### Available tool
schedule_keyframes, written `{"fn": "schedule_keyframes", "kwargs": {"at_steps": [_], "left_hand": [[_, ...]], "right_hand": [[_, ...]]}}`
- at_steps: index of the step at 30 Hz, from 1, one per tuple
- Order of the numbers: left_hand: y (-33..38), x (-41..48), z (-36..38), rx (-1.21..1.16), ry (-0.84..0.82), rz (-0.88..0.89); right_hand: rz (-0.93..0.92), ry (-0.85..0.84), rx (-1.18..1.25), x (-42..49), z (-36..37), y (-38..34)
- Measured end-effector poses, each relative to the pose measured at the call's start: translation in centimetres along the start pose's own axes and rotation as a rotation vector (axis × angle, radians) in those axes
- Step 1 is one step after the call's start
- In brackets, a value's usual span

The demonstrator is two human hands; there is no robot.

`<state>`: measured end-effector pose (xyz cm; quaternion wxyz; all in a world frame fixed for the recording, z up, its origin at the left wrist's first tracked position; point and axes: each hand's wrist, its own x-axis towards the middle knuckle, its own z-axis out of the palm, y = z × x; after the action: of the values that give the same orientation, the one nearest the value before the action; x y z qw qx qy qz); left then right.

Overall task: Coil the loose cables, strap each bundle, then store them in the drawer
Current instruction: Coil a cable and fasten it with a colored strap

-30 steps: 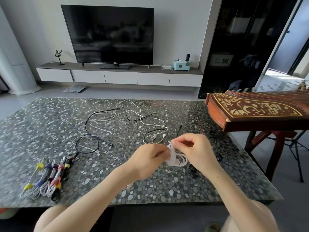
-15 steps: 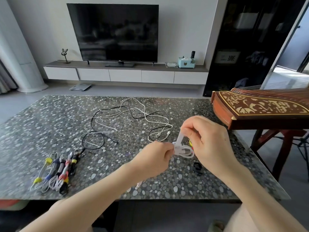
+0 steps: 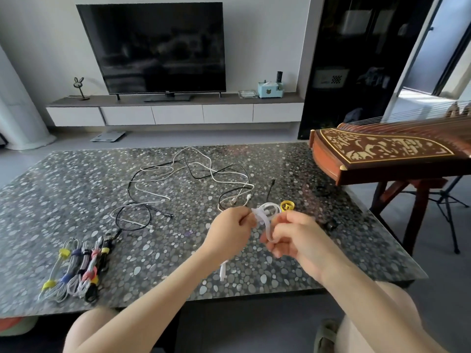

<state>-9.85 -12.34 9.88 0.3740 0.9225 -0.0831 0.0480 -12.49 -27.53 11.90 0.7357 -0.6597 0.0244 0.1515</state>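
**A:** What are the fingers doing?

**B:** The left hand has its fingertips closed in a pinch on the left side of a small white coil. The right hand curls its fingers round a white strap, which bends from the coil down toward the near side.

**A:** Where is the coil?

**B:** It is between the two hands, held over the near right part of the table. A white plug hangs below the left hand. I cannot tell if it touches the top.

**A:** What is around them?

**B:** A yellow strap roll sits just beyond the coil. Two dark strap pieces lie to the right, one near the right hand and one farther off. A short black cable lies just beyond the roll.

**A:** And the rest of the cables?

**B:** Loose cables, black and white, sprawl tangled across the middle and far part of the table. Five strapped bundles lie side by side at the near left, well apart from the hands.

**A:** Anything beyond the table?

**B:** A zither on a stand is at the right. A TV stands on a low cabinet against the far wall.
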Motion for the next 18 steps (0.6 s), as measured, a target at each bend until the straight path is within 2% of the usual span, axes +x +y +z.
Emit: {"fn": "schedule_keyframes", "kwargs": {"at_steps": [3,6,8,10,12,14,18], "left_hand": [[-0.2,-0.6,0.1,0.23,0.125,0.163],[-0.7,-1.2,0.1,0.305,0.189,0.37],[-0.9,-1.4,0.2,0.321,0.212,0.453],[-1.1,-1.4,0.5,0.337,0.207,0.484],[-1.3,-1.6,0.5,0.316,0.179,0.447],[-1.4,-1.6,0.6,0.171,0.054,0.323],[-1.2,-0.8,-0.2,-0.511,-0.261,-0.143]], "right_hand": [[0.163,-0.096,-0.011,0.5,0.0,-0.5],[0.267,-0.142,-0.077,1.1,-0.1,-0.8],[0.302,-0.133,-0.132,1.4,-0.1,-0.8],[0.257,-0.084,-0.113,1.6,0.0,-0.3],[0.172,-0.069,-0.039,1.7,0.4,0.3],[0.096,-0.051,-0.012,1.6,0.5,0.8],[-0.041,0.041,-0.17,1.2,0.7,1.1]]}}
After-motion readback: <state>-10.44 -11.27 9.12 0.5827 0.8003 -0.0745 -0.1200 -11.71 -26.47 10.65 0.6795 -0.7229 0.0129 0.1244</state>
